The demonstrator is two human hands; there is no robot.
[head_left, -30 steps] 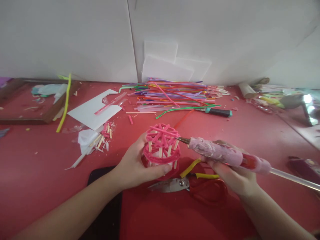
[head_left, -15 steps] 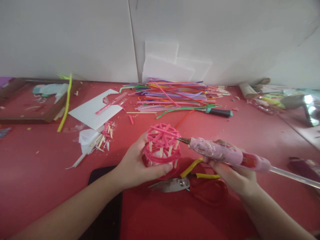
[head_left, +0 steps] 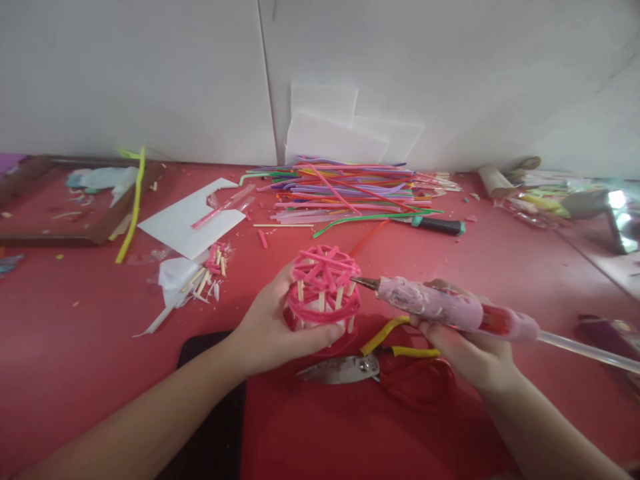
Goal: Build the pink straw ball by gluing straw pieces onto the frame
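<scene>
My left hand [head_left: 280, 327] is wrapped round a small round pink model [head_left: 324, 293] built of pink fuzzy strips and short wooden sticks in tiers. Its thumb lies across the front, and the fingers behind are hidden. In my right hand [head_left: 470, 343] is a pink hot glue gun [head_left: 435, 303], a clear glue stick sticking out of its back end. The dark nozzle touches or nearly touches the upper right rim of the model. Below both hands lie scissors [head_left: 345, 370] with red handles, and yellow-handled pliers [head_left: 385, 337] partly over them.
A bundle of coloured pipe cleaners [head_left: 350, 190] lies at the back beside a dark-handled cutter [head_left: 437, 225]. White card [head_left: 200, 227], stick scraps [head_left: 207, 277] and a brown tray [head_left: 60, 237] are at left. A black flat object [head_left: 210, 413] lies under my left forearm.
Almost nothing differs. The pink model and my left hand have shifted very slightly; the glue gun's nozzle stays at the model's upper right rim.
</scene>
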